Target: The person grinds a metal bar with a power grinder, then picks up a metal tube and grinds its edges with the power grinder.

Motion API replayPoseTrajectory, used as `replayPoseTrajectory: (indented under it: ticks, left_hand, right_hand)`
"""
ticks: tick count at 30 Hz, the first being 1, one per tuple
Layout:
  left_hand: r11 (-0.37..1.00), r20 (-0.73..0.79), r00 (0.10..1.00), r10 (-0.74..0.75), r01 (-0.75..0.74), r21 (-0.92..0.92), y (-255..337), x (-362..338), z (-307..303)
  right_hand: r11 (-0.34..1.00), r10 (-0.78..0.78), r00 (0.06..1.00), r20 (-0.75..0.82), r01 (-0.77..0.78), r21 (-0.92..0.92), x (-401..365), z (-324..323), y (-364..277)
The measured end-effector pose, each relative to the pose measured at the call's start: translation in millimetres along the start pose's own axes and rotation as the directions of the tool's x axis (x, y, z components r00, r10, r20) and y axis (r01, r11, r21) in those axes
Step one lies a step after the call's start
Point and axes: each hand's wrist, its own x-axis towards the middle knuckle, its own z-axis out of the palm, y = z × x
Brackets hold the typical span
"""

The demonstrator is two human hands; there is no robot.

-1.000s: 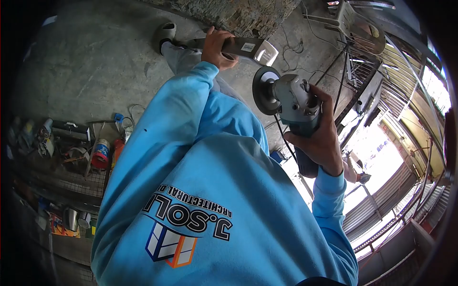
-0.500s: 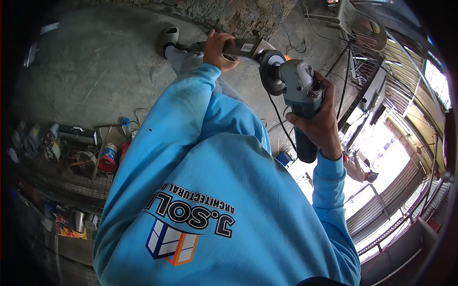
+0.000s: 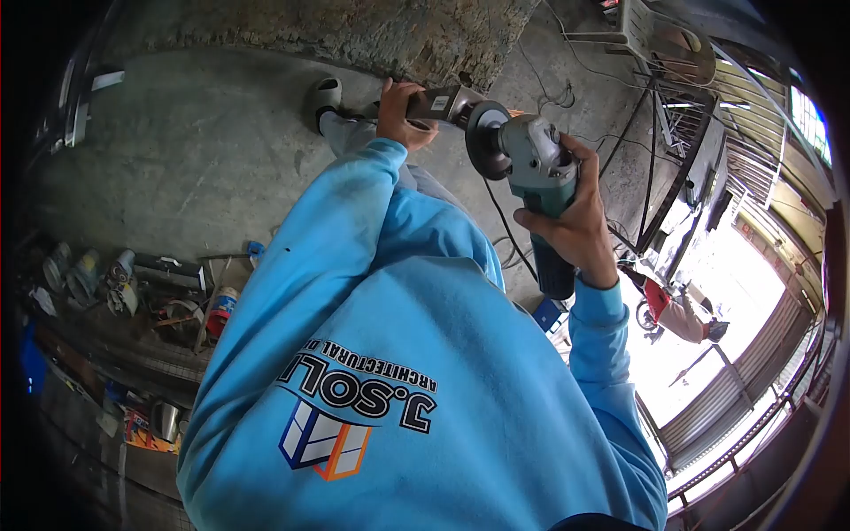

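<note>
My left hand (image 3: 404, 113) is closed around a flat metal piece (image 3: 440, 103) with a small white label, held out in front of my body. In my right hand (image 3: 580, 212) is an angle grinder (image 3: 544, 170) with a grey metal head and a dark teal body, my fingers wrapped round its casing. Its round disc (image 3: 488, 139) faces the metal piece and overlaps the piece's right end in this view. A black cord (image 3: 511, 226) hangs beside the grinder. Part of the metal piece is hidden behind my left fingers.
A rough, worn slab (image 3: 416, 40) lies at the top. Cables (image 3: 567, 88) run over the concrete floor near a plastic chair (image 3: 624, 31). Power tools (image 3: 119, 283) and a red-and-blue can (image 3: 221, 310) sit at left. Another person (image 3: 677, 314) is in the bright opening at right.
The grinder and my right hand have moved slightly left. The metal piece now looks shorter and turned, its end still by the disc. More of the other person shows.
</note>
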Motion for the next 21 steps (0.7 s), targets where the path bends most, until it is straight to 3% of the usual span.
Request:
replayPoseTrajectory:
  ticks: [3, 5, 7, 9, 11, 14, 15, 18, 20, 21]
  left_hand:
    - [0.999, 0.012, 1.0, -0.02, 0.019, 0.048, 6, 0, -3]
    - [0.997, 0.012, 0.998, -0.057, 0.056, 0.057, 7, 0, -2]
    - [0.998, -0.023, 1.0, 0.002, -0.001, 0.056, 5, 1, -2]
    - [0.995, 0.001, 1.0, -0.026, 0.025, 0.1, 10, 3, -5]
    - [0.994, -0.003, 1.0, -0.019, 0.019, 0.105, 15, 5, -7]
    - [0.975, 0.026, 0.991, -0.133, 0.126, 0.182, 18, 2, -9]
    - [0.977, 0.024, 0.994, -0.105, 0.099, 0.187, 11, -4, -5]
    - [0.939, 0.094, 0.934, -0.344, 0.341, 0.045, -14, -12, -4]
    - [0.885, 0.174, 0.869, -0.462, 0.466, 0.025, -14, -8, -14]
    - [0.902, 0.177, 0.885, -0.43, 0.432, 0.03, -10, -3, -20]
  right_hand:
    - [0.997, 0.021, 0.999, -0.029, -0.019, 0.068, -5, -1, 3]
    - [0.993, -0.069, 0.998, 0.014, 0.068, 0.092, -14, 1, 10]
    - [0.988, -0.091, 0.996, 0.016, 0.088, 0.13, -26, 1, 13]
    - [0.984, -0.036, 0.999, 0.032, 0.029, 0.175, -38, 2, 15]
    - [0.981, -0.082, 0.995, -0.054, 0.09, 0.174, -49, 4, 28]
    - [0.923, 0.142, 0.983, -0.115, -0.09, 0.374, -66, 0, 43]
    - [0.921, 0.128, 0.983, -0.135, -0.067, 0.384, -72, -1, 50]
    - [0.881, 0.242, 0.932, -0.271, -0.095, 0.464, -90, -1, 71]
    - [0.841, 0.254, 0.906, -0.338, -0.035, 0.54, -99, 7, 87]
    - [0.798, 0.283, 0.881, -0.38, 0.003, 0.602, -103, 10, 93]
